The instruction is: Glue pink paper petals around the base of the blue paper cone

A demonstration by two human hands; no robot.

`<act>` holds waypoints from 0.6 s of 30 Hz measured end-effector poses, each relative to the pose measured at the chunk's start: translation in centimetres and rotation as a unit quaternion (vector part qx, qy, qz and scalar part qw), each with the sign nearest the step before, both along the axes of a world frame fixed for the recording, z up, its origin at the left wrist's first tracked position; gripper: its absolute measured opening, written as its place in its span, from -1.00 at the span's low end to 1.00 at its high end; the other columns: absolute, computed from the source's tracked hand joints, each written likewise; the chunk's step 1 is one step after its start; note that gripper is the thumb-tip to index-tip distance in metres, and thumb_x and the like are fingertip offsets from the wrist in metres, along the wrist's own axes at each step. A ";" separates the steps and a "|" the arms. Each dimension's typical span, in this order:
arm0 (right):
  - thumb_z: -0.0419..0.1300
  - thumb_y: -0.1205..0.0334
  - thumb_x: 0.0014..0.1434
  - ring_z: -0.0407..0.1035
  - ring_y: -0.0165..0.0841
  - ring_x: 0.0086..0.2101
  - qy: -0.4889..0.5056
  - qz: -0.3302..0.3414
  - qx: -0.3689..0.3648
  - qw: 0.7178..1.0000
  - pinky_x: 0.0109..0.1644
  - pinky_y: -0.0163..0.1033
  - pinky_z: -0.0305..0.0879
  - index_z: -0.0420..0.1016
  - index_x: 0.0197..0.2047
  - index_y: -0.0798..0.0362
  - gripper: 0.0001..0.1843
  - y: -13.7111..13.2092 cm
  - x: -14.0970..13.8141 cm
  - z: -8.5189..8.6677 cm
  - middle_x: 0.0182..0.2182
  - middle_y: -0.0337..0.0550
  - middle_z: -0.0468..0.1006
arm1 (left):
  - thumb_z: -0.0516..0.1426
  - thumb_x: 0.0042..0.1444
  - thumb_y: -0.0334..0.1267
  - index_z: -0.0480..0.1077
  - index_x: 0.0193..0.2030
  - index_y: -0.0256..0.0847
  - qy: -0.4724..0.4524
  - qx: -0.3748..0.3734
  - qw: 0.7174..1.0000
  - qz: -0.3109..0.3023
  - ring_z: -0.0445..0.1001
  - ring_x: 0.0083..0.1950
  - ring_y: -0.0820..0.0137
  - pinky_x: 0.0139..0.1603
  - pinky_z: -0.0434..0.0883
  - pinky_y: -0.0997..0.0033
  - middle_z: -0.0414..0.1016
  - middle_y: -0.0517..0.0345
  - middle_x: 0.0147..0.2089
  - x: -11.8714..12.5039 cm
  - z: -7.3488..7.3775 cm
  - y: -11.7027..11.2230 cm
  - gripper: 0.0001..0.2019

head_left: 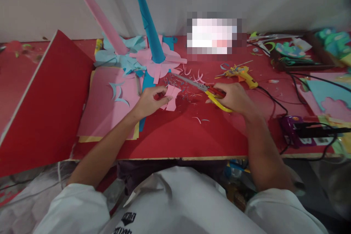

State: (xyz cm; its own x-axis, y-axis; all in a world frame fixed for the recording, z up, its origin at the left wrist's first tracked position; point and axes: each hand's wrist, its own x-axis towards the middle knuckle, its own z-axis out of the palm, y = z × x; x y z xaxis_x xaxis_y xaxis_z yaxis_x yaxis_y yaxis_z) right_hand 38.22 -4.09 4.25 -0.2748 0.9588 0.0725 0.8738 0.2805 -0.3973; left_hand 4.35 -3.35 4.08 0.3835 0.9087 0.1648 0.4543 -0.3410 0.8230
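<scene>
My left hand [150, 99] pinches a small folded pink paper piece [172, 97] just above the red table [192, 135]. My right hand [233, 97] is closed round the red and yellow handles of a pair of scissors [204, 89]. The scissor blades point left toward the pink piece and lie close to the table. Paper scraps [189, 93] lie scattered between my two hands.
Pink and yellow paper sheets [106, 106] lie left of my left hand. A blue paper cone [149, 25] and a pink tube [101, 18] stand on paper flowers at the back. A yellow glue gun [242, 74], cables and a purple power strip [294, 128] lie right. A red board [41, 102] leans at left.
</scene>
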 end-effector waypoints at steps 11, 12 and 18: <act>0.24 -0.07 0.36 0.52 0.02 -0.01 0.015 0.037 0.065 0.997 0.06 0.07 0.44 0.58 0.06 0.01 -0.62 1.1 0.8 -2.6 -0.01 0.12 0.62 | 0.23 0.23 -0.05 0.17 -0.45 -0.16 -0.014 0.023 1.000 -0.014 0.14 -0.36 0.46 -0.28 0.17 0.40 0.15 0.30 -0.44 0.5 -0.5 -0.1 -0.61; 0.25 -0.10 0.36 0.52 0.00 -0.02 0.040 0.034 0.072 0.996 0.07 0.09 0.45 0.58 0.05 -0.01 -0.62 1.1 0.8 -2.3 -0.02 0.10 0.61 | 0.23 0.24 -0.05 0.18 -0.45 -0.16 -0.014 0.026 0.999 -0.015 0.13 -0.36 0.46 -0.29 0.16 0.40 0.15 0.30 -0.44 0.4 -0.6 0.0 -0.61; 0.18 -0.19 0.43 0.55 -0.14 -0.19 0.246 -0.004 0.097 0.965 -0.04 0.03 0.50 0.59 -0.09 -0.11 -0.65 0.0 -1.5 -0.7 -0.18 -0.04 0.65 | 0.26 0.29 0.03 0.27 -0.43 -0.18 -0.053 0.034 0.998 -0.011 0.26 -0.36 0.45 -0.26 0.26 0.39 0.30 0.26 -0.42 0.8 -1.4 -0.2 -0.59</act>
State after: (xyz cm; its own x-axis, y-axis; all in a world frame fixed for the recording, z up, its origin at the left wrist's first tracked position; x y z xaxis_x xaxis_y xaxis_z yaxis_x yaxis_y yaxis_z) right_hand 36.72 -4.10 3.51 -0.1543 0.9159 0.3705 0.5961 0.3853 -0.7044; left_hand 5.18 -3.55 2.64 0.3804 0.8855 0.2666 0.3570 -0.4066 0.8410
